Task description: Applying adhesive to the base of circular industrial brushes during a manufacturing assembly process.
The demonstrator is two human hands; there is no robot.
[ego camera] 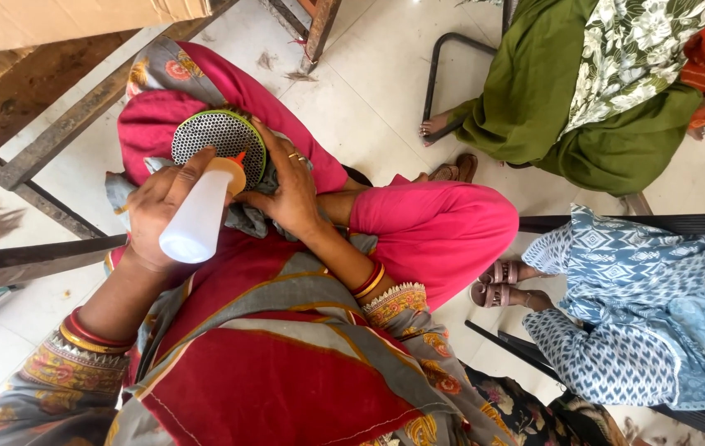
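Red and grey patterned cloth (286,363) drapes the lap, closest to the lens, with pink trousers (435,227) beyond, knee raised. Left hand (162,206) wraps a white plastic squeeze bottle (197,225), smooth and cylindrical, orange nozzle (235,165) tipped against a round green-rimmed mesh disc (220,140). Disc sits on the knee, metal grid finely perforated. Right hand (290,194) presses the disc's right edge, fingers spread, clutching a crumpled grey rag (245,216) beneath. Bangles (367,282) on the right wrist. Pale tiled floor (369,91) below; seated people in green (551,91) and blue (633,306) clothing well apart, right.
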